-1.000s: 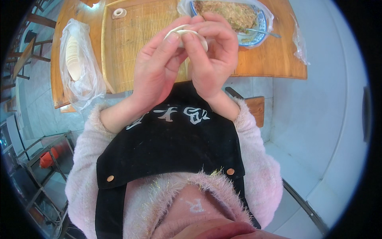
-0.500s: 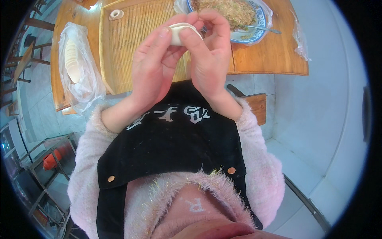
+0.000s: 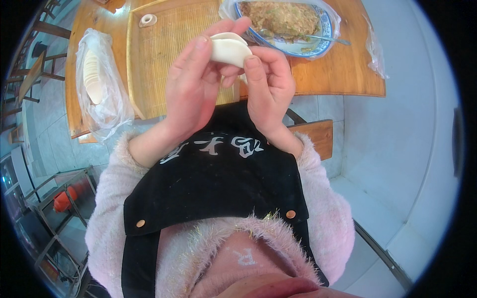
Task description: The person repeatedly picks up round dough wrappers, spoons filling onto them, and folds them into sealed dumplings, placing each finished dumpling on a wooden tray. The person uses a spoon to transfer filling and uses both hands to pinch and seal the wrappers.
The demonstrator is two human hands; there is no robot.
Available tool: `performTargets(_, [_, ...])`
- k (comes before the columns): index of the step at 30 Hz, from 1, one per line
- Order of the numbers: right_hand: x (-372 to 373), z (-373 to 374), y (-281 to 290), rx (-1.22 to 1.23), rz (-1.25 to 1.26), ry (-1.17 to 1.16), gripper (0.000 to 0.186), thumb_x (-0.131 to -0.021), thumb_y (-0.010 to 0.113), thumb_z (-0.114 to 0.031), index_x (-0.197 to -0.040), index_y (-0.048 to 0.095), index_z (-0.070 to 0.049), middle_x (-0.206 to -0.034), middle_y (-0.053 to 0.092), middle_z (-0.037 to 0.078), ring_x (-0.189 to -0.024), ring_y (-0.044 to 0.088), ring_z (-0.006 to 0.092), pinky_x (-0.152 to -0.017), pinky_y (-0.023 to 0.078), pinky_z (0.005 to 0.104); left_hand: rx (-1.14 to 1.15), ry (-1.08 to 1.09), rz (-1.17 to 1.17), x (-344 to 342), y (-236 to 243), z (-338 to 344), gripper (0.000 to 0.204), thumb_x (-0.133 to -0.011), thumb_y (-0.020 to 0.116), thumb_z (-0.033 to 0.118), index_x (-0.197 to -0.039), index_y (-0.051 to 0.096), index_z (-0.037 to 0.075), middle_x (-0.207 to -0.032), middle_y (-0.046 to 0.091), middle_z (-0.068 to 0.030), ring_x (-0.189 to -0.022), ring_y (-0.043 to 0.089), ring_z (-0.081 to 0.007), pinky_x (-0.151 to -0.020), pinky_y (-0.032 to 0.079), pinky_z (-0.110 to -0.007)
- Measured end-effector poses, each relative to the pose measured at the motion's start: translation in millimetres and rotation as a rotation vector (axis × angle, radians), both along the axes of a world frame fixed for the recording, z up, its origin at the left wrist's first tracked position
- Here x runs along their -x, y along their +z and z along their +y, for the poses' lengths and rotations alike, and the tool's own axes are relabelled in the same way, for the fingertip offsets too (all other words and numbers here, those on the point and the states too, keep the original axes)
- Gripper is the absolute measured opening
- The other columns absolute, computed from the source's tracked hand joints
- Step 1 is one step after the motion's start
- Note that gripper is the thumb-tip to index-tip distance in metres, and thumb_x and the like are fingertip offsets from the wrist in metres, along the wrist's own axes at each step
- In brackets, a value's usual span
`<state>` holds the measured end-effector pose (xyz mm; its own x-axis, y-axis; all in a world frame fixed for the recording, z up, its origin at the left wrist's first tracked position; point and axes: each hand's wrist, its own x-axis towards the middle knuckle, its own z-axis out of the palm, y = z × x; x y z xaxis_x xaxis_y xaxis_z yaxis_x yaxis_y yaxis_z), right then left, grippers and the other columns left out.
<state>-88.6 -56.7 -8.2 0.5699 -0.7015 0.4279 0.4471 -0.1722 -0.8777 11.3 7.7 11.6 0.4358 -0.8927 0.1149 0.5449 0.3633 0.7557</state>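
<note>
Between my two hands is a folded white dumpling [image 3: 229, 50], a half-round of dough held up over the near edge of the table. My left hand [image 3: 191, 82] grips its left end, thumb in front and fingers behind. The right end is pinched between the thumb and bent forefinger of my right hand [image 3: 271, 82]. The upper edges of the dough look slightly parted; what lies inside is hidden. Beyond my right hand stands a blue-and-white dish [image 3: 325, 25] of minced filling [image 3: 283, 21], with a metal utensil [image 3: 328, 38] resting in it.
A bamboo tray [image 3: 159, 64] lies on the wooden table [image 3: 348, 74], with one small shaped dumpling [image 3: 148, 20] at its far left. Stacked round wrappers [image 3: 92, 74] sit in a clear plastic bag [image 3: 107, 111] at left. A wooden stool [image 3: 318, 138] stands below the table's edge.
My right hand has shifted right and down along the dough, from its middle to its right end. More of the dumpling's front shows now. My left hand has barely moved.
</note>
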Motion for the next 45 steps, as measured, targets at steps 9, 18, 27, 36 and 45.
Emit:
performTargets(9, [3.3,-0.1,4.8,0.068,-0.019,-0.037,0.017,-0.095,0.048,-0.013,-0.105,0.047,0.001,-0.086,0.063,0.008,-0.076,0.06,0.0105,-0.071,0.049,0.0232,0.063,-0.091,0.007,-0.8,-0.4,2.5,0.042,-0.1,0.032,0.027,-0.13,0.045,0.0,-0.131,0.049,-0.0129,-0.076,0.046,-0.0093,-0.073,0.041,-0.023])
performTargets(18, [3.6,-13.2,15.1,0.161,0.154,-0.079,0.017,-0.088,0.059,-0.009,-0.1,0.06,0.003,-0.089,0.064,0.007,-0.077,0.061,0.0108,-0.069,0.047,0.0219,0.07,-0.056,0.007,-0.9,-2.8,0.5,0.043,-0.099,0.032,0.03,-0.127,0.049,0.003,-0.135,0.046,-0.0112,-0.108,0.048,-0.0122,-0.088,0.037,-0.027])
performTargets(27, [4.9,-17.6,9.7,0.452,0.146,-0.229,0.011,-0.085,0.062,-0.007,-0.093,0.064,0.001,-0.078,0.062,0.007,-0.067,0.057,0.0128,-0.056,0.043,0.0222,0.109,0.24,-0.613,-26.7,-21.0,10.1,0.022,-0.089,0.056,0.011,-0.109,0.061,0.0,-0.107,0.06,-0.0098,-0.094,0.056,-0.0146,-0.082,0.043,-0.026])
performTargets(36, [5.5,-19.0,9.3,0.494,0.109,-0.189,0.013,-0.083,0.064,-0.008,-0.094,0.065,0.0,-0.08,0.063,0.007,-0.066,0.055,0.0132,-0.057,0.042,0.022,0.083,0.26,-0.805,-38.7,-10.7,16.8,0.009,-0.081,0.064,0.0,-0.09,0.065,-0.002,-0.087,0.064,-0.0081,-0.081,0.059,-0.0134,-0.07,0.044,-0.022])
performTargets(45, [4.3,-22.9,18.0,0.535,0.11,-0.111,0.015,-0.08,0.067,-0.01,-0.093,0.066,-0.002,-0.078,0.065,0.007,-0.066,0.058,0.0171,-0.06,0.043,0.0257,0.107,0.274,-0.765,-33.1,-10.8,16.9,0.005,-0.083,0.063,0.0,-0.087,0.064,-0.002,-0.086,0.063,-0.0071,-0.08,0.058,-0.0128,-0.07,0.044,-0.022])
